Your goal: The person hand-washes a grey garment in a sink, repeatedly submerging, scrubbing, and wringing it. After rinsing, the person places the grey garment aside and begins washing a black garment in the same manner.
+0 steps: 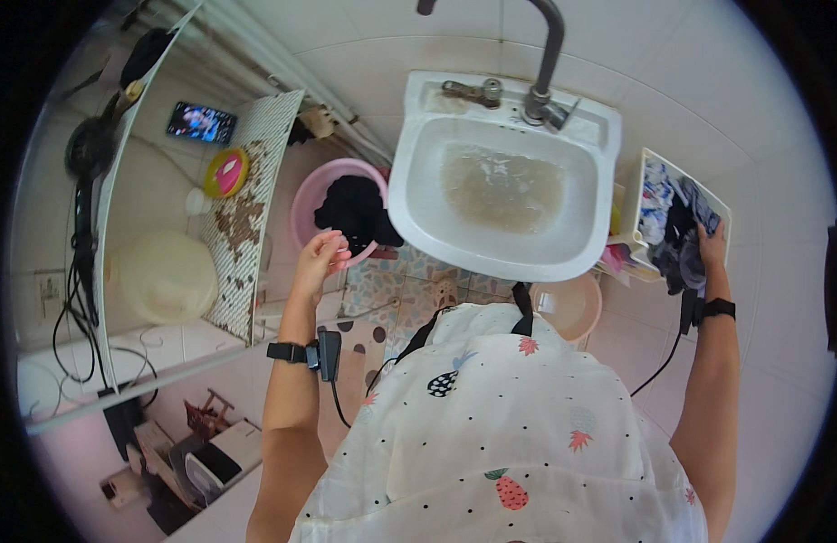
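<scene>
My right hand [712, 248] rests on grey and dark cloth [688, 261] at the right side of a white plastic bin [720, 197]; its fingers are partly hidden, so its grip is unclear. My left hand [321, 261] is raised with bent fingers near the front rim of a pink basin [303, 210], which holds black cloth [354, 203]. Nothing shows clearly in that hand. Between my hands stands a white washbasin [500, 261] with cloudy, brownish water [503, 190] in its bowl.
A curved faucet [551, 58] rises behind the washbasin. Below its front edge stands a beige basin [584, 309] on the tiled floor [405, 285]. At left, a rusty white shelf [272, 183] holds a phone [202, 123] and a yellow dish [214, 183]; a hair dryer [89, 153] hangs beside it.
</scene>
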